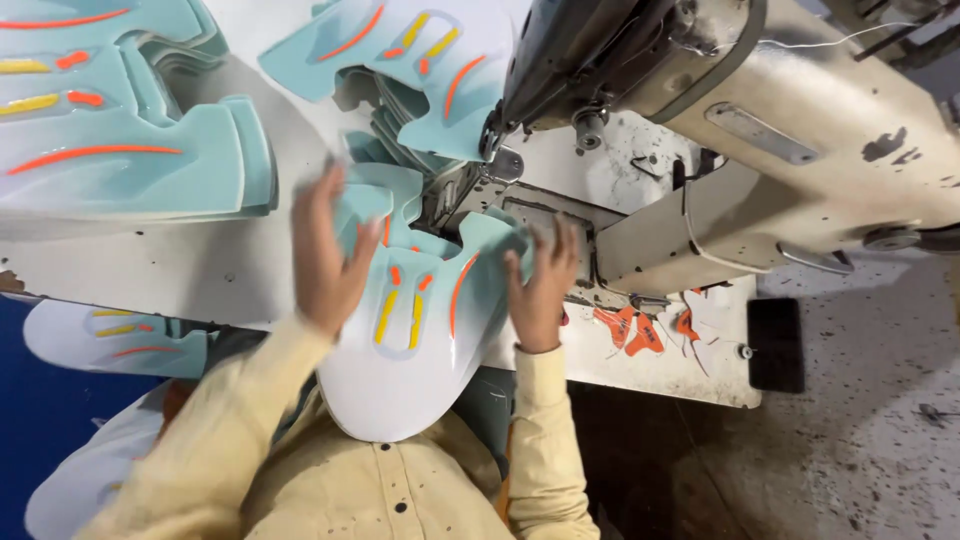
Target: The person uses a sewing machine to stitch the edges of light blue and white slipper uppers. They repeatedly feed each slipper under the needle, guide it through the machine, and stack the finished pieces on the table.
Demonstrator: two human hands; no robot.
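A white and pale-teal shoe upper piece [410,330] with yellow and orange stripes lies on the sewing table, its rounded end hanging over the near edge toward my chest. My left hand [325,250] rests on its left wing with fingers spread; it is blurred. My right hand [540,285] presses on its right wing, close to the needle area [495,140] of the cream sewing machine [800,130]. The piece's far end reaches under the machine head.
A stack of matching upper pieces [120,120] sits at the far left, and another pile [400,50] lies behind the needle. More pieces [110,335] hang below the white table's [200,265] left edge. Orange offcuts [640,330] lie at the right front. Concrete floor shows at the right.
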